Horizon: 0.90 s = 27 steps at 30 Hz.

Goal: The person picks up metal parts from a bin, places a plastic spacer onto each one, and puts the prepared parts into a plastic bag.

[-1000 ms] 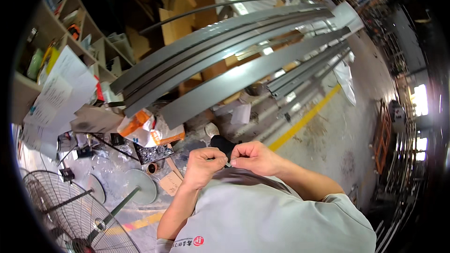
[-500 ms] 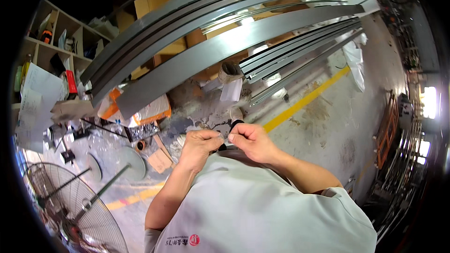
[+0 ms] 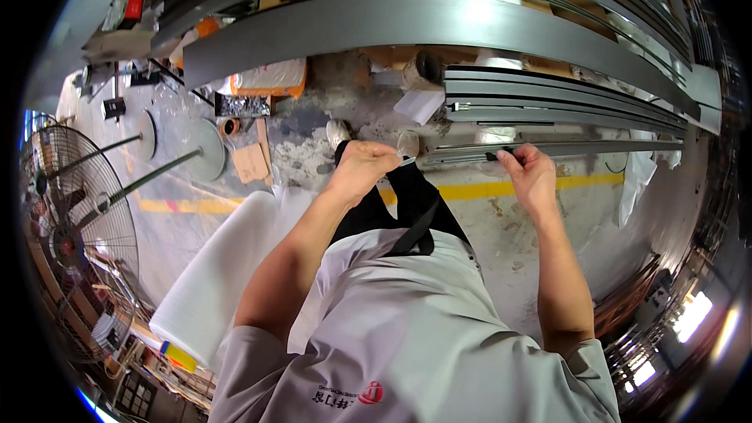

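A concrete floor (image 3: 619, 243) is spreading under everything, seen from above. Long grey panels (image 3: 407, 27) are stretching across the far side, and dark metal strips (image 3: 548, 102) are lying in front of them, toward the right. A person in a pale grey shirt (image 3: 376, 321) is standing before them. A white roll (image 3: 211, 274) is resting at the left, beside a wire-caged fan (image 3: 78, 258). The left hand (image 3: 364, 164) is pinching a small clear piece (image 3: 406, 161) at its fingertips, above the person's legs. The right hand (image 3: 535, 178), well apart, is keeping thumb and finger narrowly together; whether anything is between them cannot be told. A tiny dark thing (image 3: 492, 156) is showing just beside that thumb. As for progress, the clear piece appears to be hanging free, not yet fixed to anything; nothing visible is confirming a finished step.
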### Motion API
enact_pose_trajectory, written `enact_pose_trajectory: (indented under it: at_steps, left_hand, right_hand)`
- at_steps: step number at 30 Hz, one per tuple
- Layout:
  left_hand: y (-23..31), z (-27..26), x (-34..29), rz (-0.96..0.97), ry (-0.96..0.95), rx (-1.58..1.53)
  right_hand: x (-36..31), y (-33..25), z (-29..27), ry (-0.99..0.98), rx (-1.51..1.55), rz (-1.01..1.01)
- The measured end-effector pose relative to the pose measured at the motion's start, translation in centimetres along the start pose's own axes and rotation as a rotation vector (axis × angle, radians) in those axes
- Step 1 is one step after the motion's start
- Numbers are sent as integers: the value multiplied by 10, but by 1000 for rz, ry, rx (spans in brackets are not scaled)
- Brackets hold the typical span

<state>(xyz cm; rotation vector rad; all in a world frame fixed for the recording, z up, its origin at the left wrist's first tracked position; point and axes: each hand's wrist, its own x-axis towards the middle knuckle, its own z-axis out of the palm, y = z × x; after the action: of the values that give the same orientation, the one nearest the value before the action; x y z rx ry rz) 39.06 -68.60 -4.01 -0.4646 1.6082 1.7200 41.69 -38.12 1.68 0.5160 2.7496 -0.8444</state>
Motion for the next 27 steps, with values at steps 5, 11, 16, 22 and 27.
enact_pose_trajectory:
  at_steps: [5,11,16,22,27]
  left_hand:
    - [-16,9,30,-32,-112,-142]
    - [-14,15,47,22,-190,-121]
    - [-22,18,54,17,-242,-135]
    - [-18,17,56,38,-259,-85]
    - [-7,19,58,22,-263,21]
  right_hand:
    - [16,6,0,-96,-231,-4]
    - [19,8,1,-105,-237,28]
    - [19,3,3,-116,-179,37]
    - [21,8,4,-112,-213,13]
    - [21,18,3,-122,-195,22]
